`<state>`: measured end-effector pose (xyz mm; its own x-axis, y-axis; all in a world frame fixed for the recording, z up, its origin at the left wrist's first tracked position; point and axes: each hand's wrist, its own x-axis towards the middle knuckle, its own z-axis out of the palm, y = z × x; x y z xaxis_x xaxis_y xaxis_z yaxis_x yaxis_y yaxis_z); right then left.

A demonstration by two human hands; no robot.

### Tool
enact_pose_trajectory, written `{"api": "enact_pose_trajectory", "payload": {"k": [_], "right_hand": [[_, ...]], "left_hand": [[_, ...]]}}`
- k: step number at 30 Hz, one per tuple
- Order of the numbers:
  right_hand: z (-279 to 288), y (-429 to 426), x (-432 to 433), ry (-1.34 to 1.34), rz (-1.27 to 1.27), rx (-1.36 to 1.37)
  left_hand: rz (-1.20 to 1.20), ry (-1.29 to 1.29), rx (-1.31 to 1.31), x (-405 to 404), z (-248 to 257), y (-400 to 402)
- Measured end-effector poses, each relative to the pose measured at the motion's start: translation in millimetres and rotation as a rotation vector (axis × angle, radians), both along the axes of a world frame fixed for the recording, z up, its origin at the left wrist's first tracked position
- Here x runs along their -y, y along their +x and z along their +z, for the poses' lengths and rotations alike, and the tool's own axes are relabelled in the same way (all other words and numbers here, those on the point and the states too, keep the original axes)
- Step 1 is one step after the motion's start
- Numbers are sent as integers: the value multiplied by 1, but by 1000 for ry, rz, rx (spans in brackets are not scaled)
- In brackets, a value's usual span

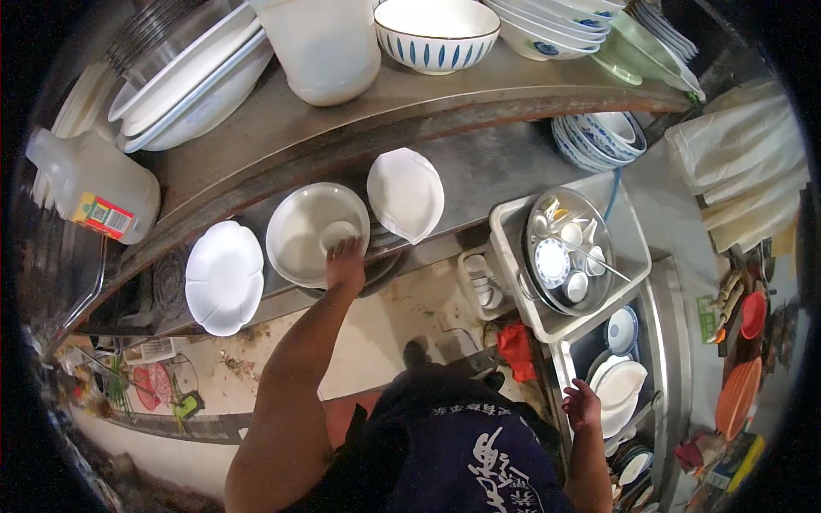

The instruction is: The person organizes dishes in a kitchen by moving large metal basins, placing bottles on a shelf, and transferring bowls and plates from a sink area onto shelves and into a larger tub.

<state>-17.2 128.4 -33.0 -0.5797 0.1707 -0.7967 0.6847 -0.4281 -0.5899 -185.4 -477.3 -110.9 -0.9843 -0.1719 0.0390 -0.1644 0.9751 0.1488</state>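
Note:
My left hand [346, 261] reaches over the near rim of a large round white bowl [288, 243] on the metal counter, its fingers at a small white dish [338, 235] inside; whether they grip it cannot be told. To the left of the bowl lies a white lobed oval plate [224, 279], to the right a white leaf-shaped dish [406, 195]. My right hand [582, 405], fingers apart and holding nothing, hovers at the near side of the metal sink, beside white leaf-shaped dishes [619, 394] and a blue-rimmed bowl [621, 330].
A white plastic tub [548, 333] holds a metal basin [580, 301] of small cups and spoons. The upper shelf [269, 134] carries a striped bowl [438, 38], stacked bowls and plastic jugs [115, 186]. Blue-patterned bowls [600, 141] stand beneath it. A red bag [516, 351] hangs near the sink.

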Motion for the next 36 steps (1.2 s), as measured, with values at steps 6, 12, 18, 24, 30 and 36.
{"api": "enact_pose_trajectory", "payload": {"k": [6, 12, 18, 24, 30, 36], "right_hand": [[4, -13, 16, -30, 39, -37], [1, -17, 17, -50, 33, -43], [-18, 12, -30, 55, -7, -1], [-49, 61, -117, 278, -198, 234], [-113, 136, -222, 405, -434, 310], [-176, 119, -290, 171, -735, 264]], "left_hand": [[-85, -8, 47, 46, -4, 64], [-10, 32, 15, 68, -26, 93], [-74, -102, 22, 67, -68, 80], [-125, -7, -296, 45, -104, 110], [-171, 40, -62, -79, -35, 131], [-155, 192, 263, -183, 6, 158]]}}
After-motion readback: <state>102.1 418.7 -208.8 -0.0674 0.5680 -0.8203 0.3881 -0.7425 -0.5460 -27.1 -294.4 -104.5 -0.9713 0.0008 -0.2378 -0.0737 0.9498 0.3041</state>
